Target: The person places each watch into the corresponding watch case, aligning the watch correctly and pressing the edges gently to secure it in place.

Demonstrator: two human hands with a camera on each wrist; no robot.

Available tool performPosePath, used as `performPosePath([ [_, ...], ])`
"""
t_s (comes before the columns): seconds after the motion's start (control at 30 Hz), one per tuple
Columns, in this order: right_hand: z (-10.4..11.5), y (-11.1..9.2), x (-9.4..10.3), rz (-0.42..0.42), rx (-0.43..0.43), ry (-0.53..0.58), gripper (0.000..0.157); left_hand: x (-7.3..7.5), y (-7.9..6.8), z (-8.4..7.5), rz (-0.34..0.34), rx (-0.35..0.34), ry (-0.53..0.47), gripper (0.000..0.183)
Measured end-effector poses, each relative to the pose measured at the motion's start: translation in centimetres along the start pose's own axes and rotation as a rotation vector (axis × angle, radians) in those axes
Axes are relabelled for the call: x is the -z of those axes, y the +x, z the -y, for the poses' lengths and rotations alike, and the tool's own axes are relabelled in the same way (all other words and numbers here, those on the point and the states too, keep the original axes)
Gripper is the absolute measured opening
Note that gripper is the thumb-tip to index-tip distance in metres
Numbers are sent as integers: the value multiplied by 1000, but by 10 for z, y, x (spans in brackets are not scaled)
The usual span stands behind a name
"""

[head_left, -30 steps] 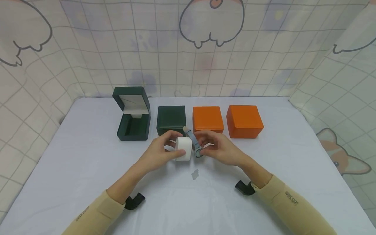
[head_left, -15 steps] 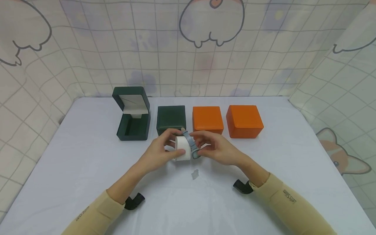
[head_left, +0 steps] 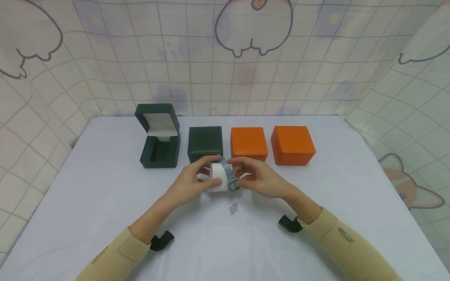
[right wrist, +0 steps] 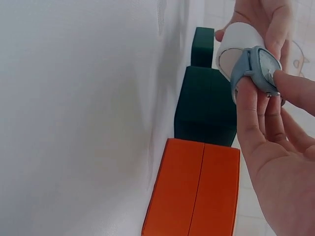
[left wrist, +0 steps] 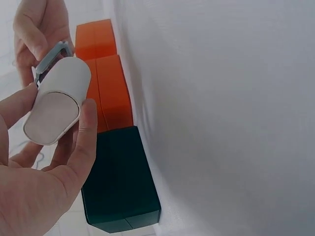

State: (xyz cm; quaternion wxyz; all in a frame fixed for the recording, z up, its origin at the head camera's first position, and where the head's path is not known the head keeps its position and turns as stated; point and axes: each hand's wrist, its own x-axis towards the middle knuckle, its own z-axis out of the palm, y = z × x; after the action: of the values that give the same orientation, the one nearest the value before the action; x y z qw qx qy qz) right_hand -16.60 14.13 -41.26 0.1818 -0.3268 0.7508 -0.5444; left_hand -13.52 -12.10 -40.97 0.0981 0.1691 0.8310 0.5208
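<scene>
My left hand (head_left: 191, 179) grips a white watch cushion (left wrist: 72, 78), a rounded cylinder with a flat oval end, between thumb and fingers. My right hand (head_left: 261, 176) pinches a light blue wristwatch (right wrist: 263, 66) by its case, thumb on the dial side and fingers at the strap. The watch's strap lies against the cushion's right end, and in the right wrist view the strap overlaps that end. Both hands are in front of the closed green box (head_left: 205, 141) and the nearer orange box (head_left: 248, 141).
An open green box (head_left: 159, 150), its lid raised and lined in white, stands at the left of the row. A second orange box (head_left: 292, 144) is at the right. A small grey patch (head_left: 233, 208) lies on the white table (head_left: 218, 246) in front of the hands.
My right hand has moved slightly left, bringing the watch from beside the cushion up against its right end. The left hand has stayed almost still with the cushion.
</scene>
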Motion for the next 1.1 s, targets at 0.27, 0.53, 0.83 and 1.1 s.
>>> performPosePath([
  [0.27,1,-2,0,11,-29,-6,56,-6,2,3,-3,-8,13,59],
  [0.53,-2,-3,1,11,-18,15,59,-9,2,2,-14,-2,-4,57],
  [0.83,-1,-4,2,-10,-2,-12,61,-11,3,3,-38,7,-32,55],
  [1.1,-4,-6,1,11,-8,-36,48,-13,2,1,-57,23,-62,55],
])
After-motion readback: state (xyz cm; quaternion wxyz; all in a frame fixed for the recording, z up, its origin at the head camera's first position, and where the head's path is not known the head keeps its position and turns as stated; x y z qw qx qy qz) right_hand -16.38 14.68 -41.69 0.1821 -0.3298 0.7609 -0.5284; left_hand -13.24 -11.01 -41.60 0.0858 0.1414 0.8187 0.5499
